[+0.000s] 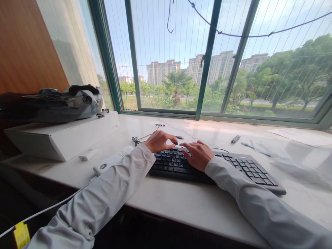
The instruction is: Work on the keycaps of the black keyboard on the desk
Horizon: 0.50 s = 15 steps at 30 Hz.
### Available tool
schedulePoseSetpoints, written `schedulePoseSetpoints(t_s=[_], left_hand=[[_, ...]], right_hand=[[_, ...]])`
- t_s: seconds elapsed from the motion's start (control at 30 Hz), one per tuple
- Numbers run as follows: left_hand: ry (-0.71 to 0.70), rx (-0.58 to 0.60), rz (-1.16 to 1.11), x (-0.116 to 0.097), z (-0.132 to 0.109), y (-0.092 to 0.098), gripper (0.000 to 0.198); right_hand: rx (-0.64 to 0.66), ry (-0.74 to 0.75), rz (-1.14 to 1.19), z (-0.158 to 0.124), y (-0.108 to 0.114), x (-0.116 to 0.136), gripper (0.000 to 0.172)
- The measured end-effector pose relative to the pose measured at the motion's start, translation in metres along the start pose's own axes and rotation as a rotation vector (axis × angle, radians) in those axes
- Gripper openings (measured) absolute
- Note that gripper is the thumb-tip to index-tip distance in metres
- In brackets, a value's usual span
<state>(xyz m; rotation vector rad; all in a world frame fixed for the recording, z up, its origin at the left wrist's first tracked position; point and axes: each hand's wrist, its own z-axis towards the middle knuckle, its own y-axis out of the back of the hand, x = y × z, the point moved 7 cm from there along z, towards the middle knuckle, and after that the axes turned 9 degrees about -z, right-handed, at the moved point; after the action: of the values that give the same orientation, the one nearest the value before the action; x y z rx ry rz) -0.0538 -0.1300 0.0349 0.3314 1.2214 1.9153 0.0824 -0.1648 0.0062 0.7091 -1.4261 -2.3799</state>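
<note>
A black keyboard (241, 167) lies slanted on a white marble windowsill counter (181, 200). My left hand (158, 141) hovers over the keyboard's far left corner, fingers curled, thumb and forefinger pinched on a small dark thing at the top row. My right hand (197, 154) rests palm down on the middle keys with its fingers stretched toward the left hand. Both arms wear pale long sleeves.
A white box (64, 136) at left carries a dark headset. A white device (109, 163) with a white cable and a small white stick (88, 154) lie near my left arm. Thin cables, a small dark stick (235, 139), a pen and paper (301, 135) lie by the window.
</note>
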Motion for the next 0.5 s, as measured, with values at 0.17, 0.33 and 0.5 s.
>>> schedulePoseSetpoints(t_s=[0.17,0.33,0.5], left_hand=[[-0.038,0.098,-0.028,0.0,-0.001,-0.005,0.022],[-0.034,0.139,-0.01,0.003,-0.002,-0.011,0.022],[-0.057,0.145,-0.011,0.003,-0.002,-0.015,0.02]], right_hand=[[-0.006,0.004,0.003,0.0,0.0,-0.001,0.034],[0.024,0.013,0.01,0.0,-0.002,0.0,0.034],[0.029,0.02,0.02,-0.001,-0.002,0.002,0.032]])
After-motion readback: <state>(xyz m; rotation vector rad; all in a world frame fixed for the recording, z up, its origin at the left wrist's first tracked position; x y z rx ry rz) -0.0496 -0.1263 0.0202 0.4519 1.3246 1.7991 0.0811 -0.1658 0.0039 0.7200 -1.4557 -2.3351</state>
